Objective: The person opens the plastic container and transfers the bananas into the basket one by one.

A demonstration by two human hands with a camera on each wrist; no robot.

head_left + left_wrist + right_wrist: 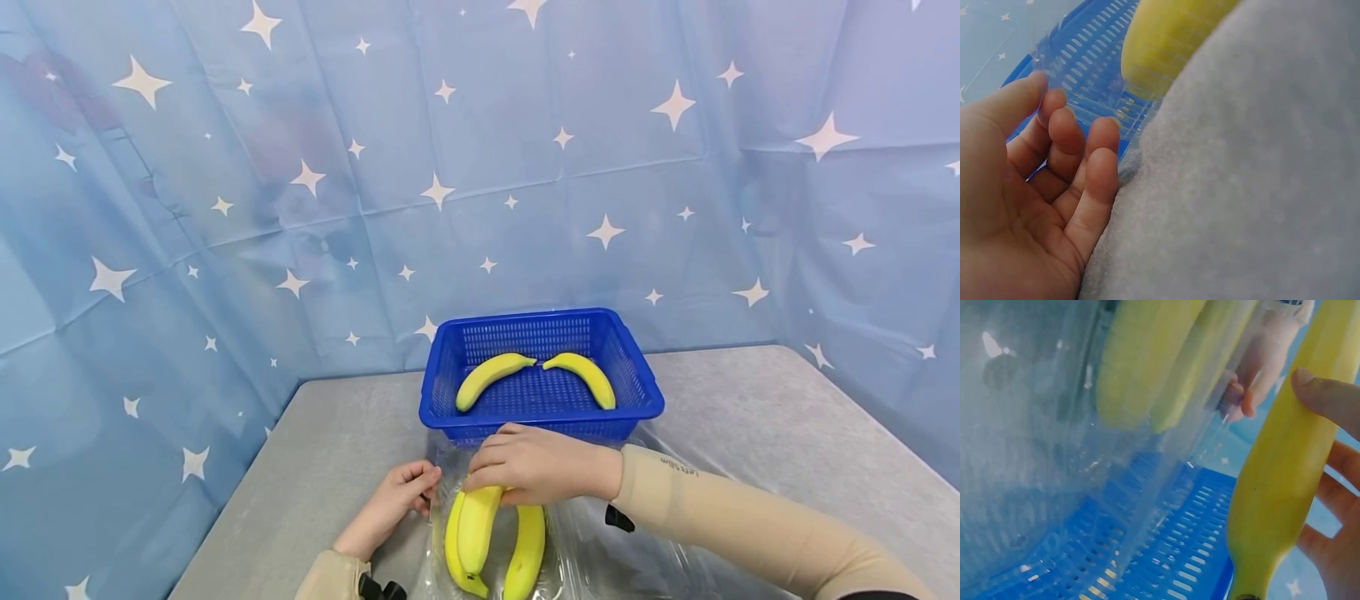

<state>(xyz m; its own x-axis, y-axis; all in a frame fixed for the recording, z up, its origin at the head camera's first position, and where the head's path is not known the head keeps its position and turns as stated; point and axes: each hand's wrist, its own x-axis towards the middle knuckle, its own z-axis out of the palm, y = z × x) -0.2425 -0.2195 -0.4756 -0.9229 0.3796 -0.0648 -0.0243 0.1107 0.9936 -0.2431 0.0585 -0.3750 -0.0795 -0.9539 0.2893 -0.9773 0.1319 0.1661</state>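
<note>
My right hand (536, 464) grips a yellow banana (477, 529) by its upper end, over a clear plastic bag (573, 554). In the right wrist view, thumb and fingers lie on either side of this banana (1279, 462). Two more bananas show through the bag, one banana (452, 537) partly behind the held one and another banana (527, 550) to its right. At the bag's left edge, my left hand (392, 507) pinches the film between thumb and index finger. Its other fingers are loosely bent in the left wrist view.
Just beyond the hands stands a blue perforated plastic basket (654, 402). Inside it lie a banana (491, 377) at left and a banana (585, 375) at right. Everything rests on a grey cloth-covered table (757, 408), with a star-patterned blue curtain (487, 217) behind.
</note>
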